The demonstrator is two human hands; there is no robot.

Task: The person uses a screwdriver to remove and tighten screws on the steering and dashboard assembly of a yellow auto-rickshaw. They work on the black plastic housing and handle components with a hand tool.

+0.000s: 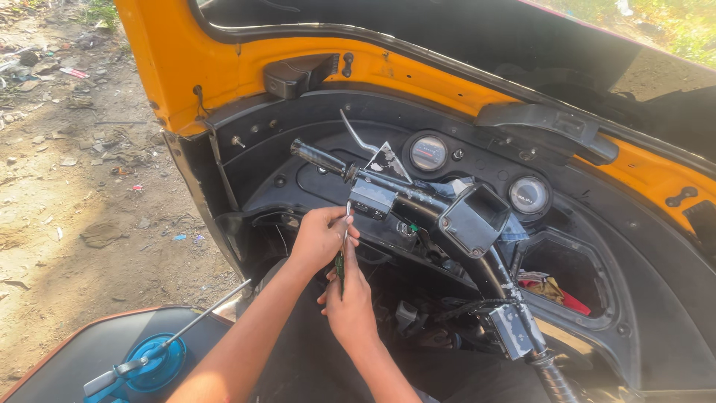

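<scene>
I look down into the orange cab of a three-wheeler at its black handlebar [418, 198]. My left hand [321, 237] pinches the thin metal shaft of a screwdriver [344, 242] just under the switch box [371, 198] on the left side of the bar. My right hand [349, 295] grips the dark green handle of the same screwdriver from below. The tip points up at the underside of the switch box. The left grip [317, 157] and its brake lever [358, 138] stick out to the upper left.
Two round gauges [429, 152] [528, 195] sit in the black dashboard. A red cloth [556, 292] lies in a dashboard pocket at right. A blue tool with a long rod [149, 362] lies at lower left. Littered dirt ground [74, 186] is at left.
</scene>
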